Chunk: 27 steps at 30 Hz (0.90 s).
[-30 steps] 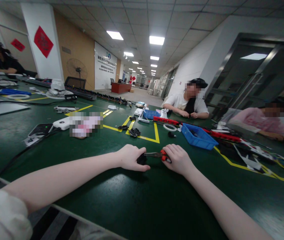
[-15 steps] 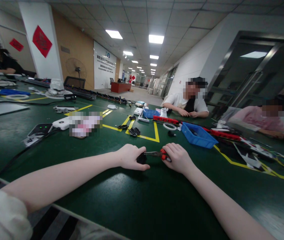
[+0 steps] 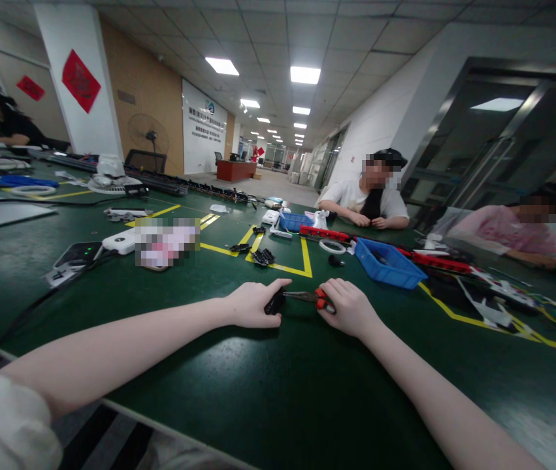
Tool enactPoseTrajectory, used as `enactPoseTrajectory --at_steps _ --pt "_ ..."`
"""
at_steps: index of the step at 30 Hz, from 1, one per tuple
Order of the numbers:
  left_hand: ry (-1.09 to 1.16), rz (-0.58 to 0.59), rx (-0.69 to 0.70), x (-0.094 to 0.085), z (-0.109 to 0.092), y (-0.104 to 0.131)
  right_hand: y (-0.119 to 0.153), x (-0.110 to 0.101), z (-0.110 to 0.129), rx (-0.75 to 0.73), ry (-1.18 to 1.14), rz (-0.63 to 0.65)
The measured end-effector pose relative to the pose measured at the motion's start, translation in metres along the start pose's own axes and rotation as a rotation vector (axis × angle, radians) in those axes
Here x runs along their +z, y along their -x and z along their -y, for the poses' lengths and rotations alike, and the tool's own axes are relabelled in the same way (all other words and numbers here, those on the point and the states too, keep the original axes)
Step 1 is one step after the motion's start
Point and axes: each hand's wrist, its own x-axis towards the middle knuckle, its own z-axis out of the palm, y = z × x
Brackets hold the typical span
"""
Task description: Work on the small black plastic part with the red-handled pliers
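Note:
In the middle of the head view, my left hand point(image 3: 254, 304) is closed around a small black part point(image 3: 274, 301), its thumb and index finger on either side. My right hand point(image 3: 349, 307) grips the red handles of long-nosed pliers point(image 3: 302, 296). The metal jaws point left and meet the black part; whether they clamp it I cannot tell. Both hands are just above the green table point(image 3: 258, 391). Beyond them lies a pile of small black parts point(image 3: 262, 257) beside yellow tape.
A blue bin point(image 3: 389, 264) stands to the right, near a white tape roll point(image 3: 332, 247) and a long red strip point(image 3: 324, 234). To the left are a phone point(image 3: 167, 245), a white power strip point(image 3: 121, 242) and a black cable. A person point(image 3: 366, 196) sits across the table.
My left hand has shifted its grip, the index finger now straighter, and the black part has turned. My right hand and the pliers have rotated slightly.

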Motion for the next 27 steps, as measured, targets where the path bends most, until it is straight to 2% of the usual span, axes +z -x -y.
enactPoseTrajectory --at_steps 5,16,24,27 --pt "0.108 -0.009 -0.020 0.001 0.004 -0.001 0.000 0.001 -0.001 0.021 -0.008 -0.011" --pt "0.185 -0.152 0.048 0.009 0.015 -0.003 -0.001 -0.001 0.001 0.030 -0.022 0.017" --pt "0.208 -0.107 0.155 0.011 0.019 -0.006 -0.001 -0.001 0.000 0.019 -0.096 0.022" --pt "0.217 -0.131 0.174 0.011 0.017 -0.006 -0.001 -0.002 0.000 0.026 -0.131 0.027"
